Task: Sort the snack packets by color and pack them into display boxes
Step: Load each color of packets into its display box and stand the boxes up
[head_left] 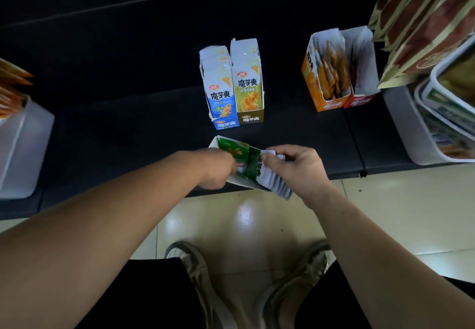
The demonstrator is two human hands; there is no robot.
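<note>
Clasping the tilted green cardboard display box (pixel 232 149), the left grip (pixel 218 170) steadies it; immediately right, the right grip (pixel 295 168) pinches a white-backed snack packet stack (pixel 276 186) against its opening.

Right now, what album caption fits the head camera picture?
Left hand holds the green box; right hand grips green packets at its opening.

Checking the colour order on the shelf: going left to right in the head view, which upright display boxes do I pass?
Blue box → olive box → orange box → red box. Left out: the green box, nearer, gripped by the left hand while the right hand holds a stack of packets; it overlaps the first two sideways.
</note>
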